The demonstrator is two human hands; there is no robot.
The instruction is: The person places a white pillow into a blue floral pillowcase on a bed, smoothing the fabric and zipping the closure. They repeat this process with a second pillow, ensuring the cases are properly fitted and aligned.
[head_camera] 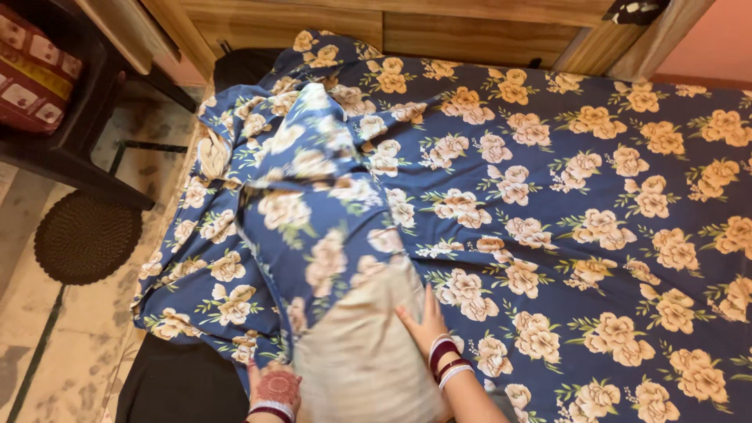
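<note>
Left hand (274, 389): henna-patterned, bangled at the wrist, closed on the lower left edge of the plain cream fabric pillow (364, 352). Right hand (423, 325): open, fingers spread flat on the pillow's right edge, red and white bangles at the wrist. Pillow: between both hands, its far end inside the navy floral cotton pillowcase (313, 196) that stretches away from them. Beneath both: matching navy floral bedsheet (587, 196). Beyond the pillowcase: wooden headboard (470, 31). Left of the left hand: round dark woven floor mat (86, 235).
</note>
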